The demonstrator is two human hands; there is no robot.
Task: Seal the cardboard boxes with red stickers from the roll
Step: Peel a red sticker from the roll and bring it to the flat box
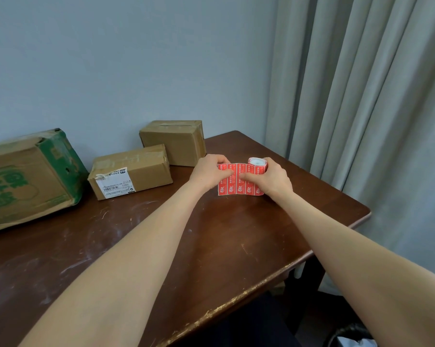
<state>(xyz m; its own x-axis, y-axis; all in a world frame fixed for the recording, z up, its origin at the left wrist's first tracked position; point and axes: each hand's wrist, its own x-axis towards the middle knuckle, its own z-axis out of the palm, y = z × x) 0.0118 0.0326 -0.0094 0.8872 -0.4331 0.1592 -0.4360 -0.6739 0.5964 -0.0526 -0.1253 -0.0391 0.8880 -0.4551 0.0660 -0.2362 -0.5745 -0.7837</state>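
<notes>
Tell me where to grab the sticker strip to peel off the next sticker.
Probably pinch the end sticker at its top left corner, coming from the left. The strip runs leftward from the roll, so that edge is free. The right hand grips the roll while the left hand holds that end.

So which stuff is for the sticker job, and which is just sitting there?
For the job: the sticker roll held in the right hand; its red strip pinched by the left hand; the green-printed box; the white-label box; the plain box at the back.

Just there: the table; the curtain.
</notes>
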